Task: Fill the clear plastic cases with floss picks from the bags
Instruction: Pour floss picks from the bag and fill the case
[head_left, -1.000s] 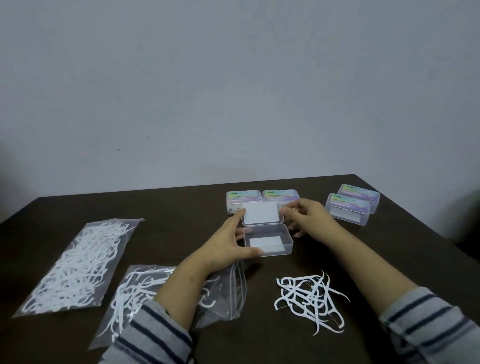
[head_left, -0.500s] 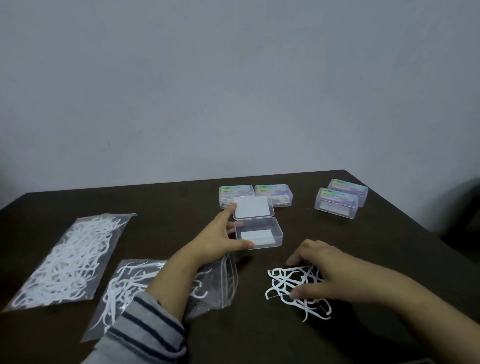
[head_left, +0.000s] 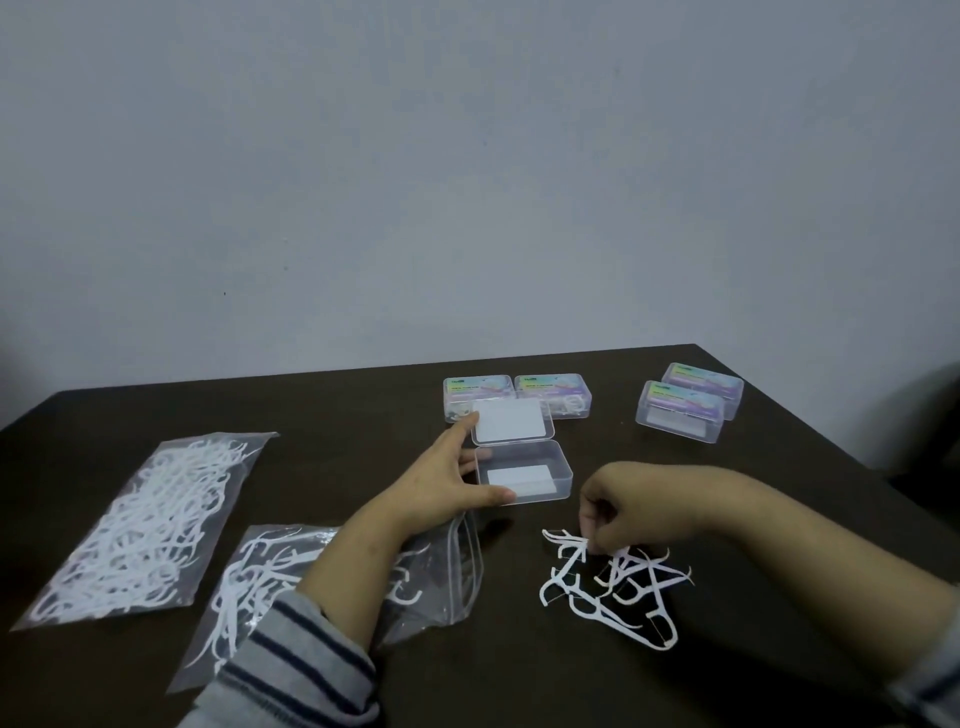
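Observation:
An open clear plastic case (head_left: 540, 470) lies mid-table, its lid (head_left: 511, 420) folded back behind it. My left hand (head_left: 447, 483) holds the case's left side, thumb along the front edge and a finger at the lid. My right hand (head_left: 615, 506) hovers low over a loose pile of white floss picks (head_left: 610, 582) and pinches several of them with curled fingers. An opened zip bag of picks (head_left: 270, 577) lies under my left forearm. A fuller sealed bag of picks (head_left: 145, 525) lies at the left.
Two closed cases with colourful labels (head_left: 519, 392) stand behind the open case. Two more labelled cases (head_left: 685, 408) sit at the back right near the table's corner. A grey wall rises behind the dark table (head_left: 332, 415).
My right hand left the case lid, came down to the loose pile and now pinches several picks, lifting slightly. My left hand has stayed on the case.

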